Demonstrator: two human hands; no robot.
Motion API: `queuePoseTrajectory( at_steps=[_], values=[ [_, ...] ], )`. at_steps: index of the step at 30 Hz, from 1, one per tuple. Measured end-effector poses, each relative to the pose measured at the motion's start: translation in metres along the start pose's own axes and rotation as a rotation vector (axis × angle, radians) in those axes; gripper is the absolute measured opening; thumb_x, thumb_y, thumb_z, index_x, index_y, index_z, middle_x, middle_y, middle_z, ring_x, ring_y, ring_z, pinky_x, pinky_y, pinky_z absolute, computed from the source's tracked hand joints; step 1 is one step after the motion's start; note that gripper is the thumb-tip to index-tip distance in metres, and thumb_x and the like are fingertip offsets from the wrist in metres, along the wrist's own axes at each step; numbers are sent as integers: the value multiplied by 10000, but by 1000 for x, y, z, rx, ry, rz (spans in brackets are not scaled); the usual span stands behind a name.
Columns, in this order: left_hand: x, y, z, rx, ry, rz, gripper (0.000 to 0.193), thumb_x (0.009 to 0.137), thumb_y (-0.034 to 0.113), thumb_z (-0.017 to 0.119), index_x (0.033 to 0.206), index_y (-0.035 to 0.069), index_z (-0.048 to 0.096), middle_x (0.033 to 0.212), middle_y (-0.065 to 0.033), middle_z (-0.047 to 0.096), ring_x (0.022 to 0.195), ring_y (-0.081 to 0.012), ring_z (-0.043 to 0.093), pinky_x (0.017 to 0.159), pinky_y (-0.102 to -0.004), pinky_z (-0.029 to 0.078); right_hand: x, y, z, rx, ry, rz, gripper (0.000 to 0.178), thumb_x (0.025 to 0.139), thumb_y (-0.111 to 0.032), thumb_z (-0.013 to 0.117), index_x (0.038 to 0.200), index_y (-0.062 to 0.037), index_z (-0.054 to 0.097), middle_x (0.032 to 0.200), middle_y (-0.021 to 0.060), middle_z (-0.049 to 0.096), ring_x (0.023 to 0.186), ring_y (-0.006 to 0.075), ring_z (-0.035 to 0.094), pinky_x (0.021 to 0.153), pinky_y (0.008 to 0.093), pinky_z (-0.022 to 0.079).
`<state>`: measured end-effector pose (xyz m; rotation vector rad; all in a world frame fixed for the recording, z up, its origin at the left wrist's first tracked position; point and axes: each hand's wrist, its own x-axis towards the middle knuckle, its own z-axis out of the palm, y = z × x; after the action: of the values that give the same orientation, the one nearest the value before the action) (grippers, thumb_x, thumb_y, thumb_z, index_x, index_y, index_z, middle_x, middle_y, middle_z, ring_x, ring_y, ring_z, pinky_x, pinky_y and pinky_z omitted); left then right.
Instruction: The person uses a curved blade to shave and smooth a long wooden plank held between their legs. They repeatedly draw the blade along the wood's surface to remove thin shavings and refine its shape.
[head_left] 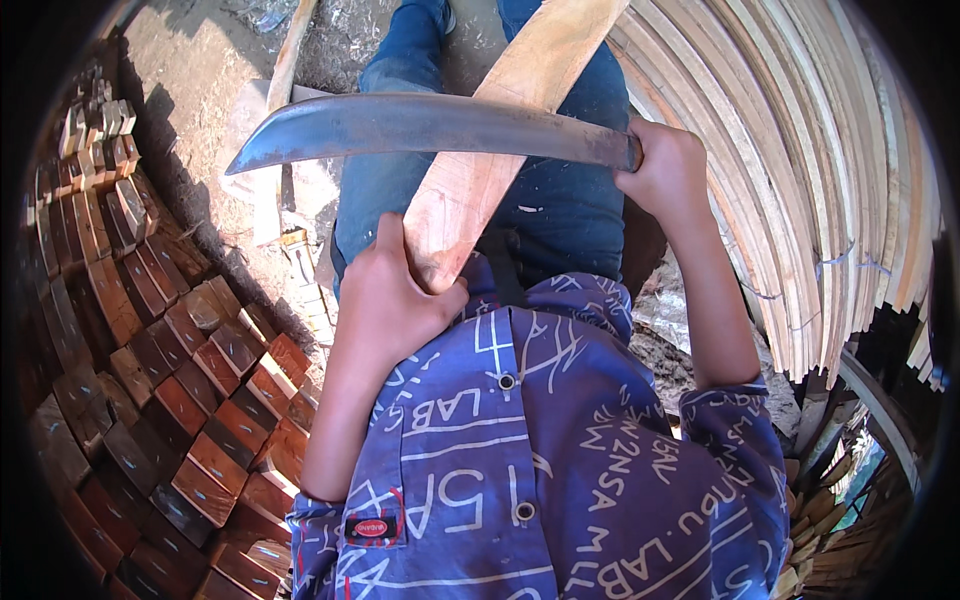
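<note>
My left hand (pixel 388 295) is closed round the near end of a pale wooden plank (pixel 462 205), which slants up and to the right between my legs. In my right hand (pixel 672 170) is the handle of a machete (pixel 420 125), mostly covered by my fingers. Its broad, curved steel blade lies across the picture above the plank, tip toward the left. The blade hides a stretch of the plank; whether the two touch, I cannot tell.
Stacked reddish-brown wood blocks (pixel 215 460) rise along the left. Long pale wooden strips (pixel 790 160), tied in bundles, fill the right side. A narrow wooden strip (pixel 285 60) lies beyond my left leg on the dusty ground (pixel 190 90).
</note>
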<state>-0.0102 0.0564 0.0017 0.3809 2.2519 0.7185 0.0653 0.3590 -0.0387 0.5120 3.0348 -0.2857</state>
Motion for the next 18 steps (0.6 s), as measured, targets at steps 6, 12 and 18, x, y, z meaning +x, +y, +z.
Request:
queuePoseTrajectory(
  at_steps=[6, 12, 18],
  values=[
    [-8, -12, -1, -36, -5, 8, 491, 650, 223, 779, 926, -49, 478, 694, -274, 618, 693, -450, 655, 660, -472, 527, -3, 29, -10, -32, 33, 248, 164, 658, -200, 707, 730, -61, 659, 649, 162, 638, 660, 359, 659, 643, 456, 518],
    [-10, -27, 7, -114, -34, 33, 493, 659, 191, 796, 946, -63, 485, 717, -260, 621, 692, -384, 664, 644, -420, 514, -5, 57, -20, 145, 3, 496, 221, 762, -201, 667, 727, 14, 629, 663, 230, 615, 651, 403, 622, 645, 464, 490],
    [7, -10, 4, -107, -22, 74, 481, 664, 223, 803, 883, -49, 472, 670, -261, 592, 655, -397, 654, 620, -426, 510, -17, -41, -3, 336, -83, 190, 186, 721, -210, 715, 739, -35, 657, 671, 162, 647, 684, 371, 662, 659, 454, 532]
  ],
)
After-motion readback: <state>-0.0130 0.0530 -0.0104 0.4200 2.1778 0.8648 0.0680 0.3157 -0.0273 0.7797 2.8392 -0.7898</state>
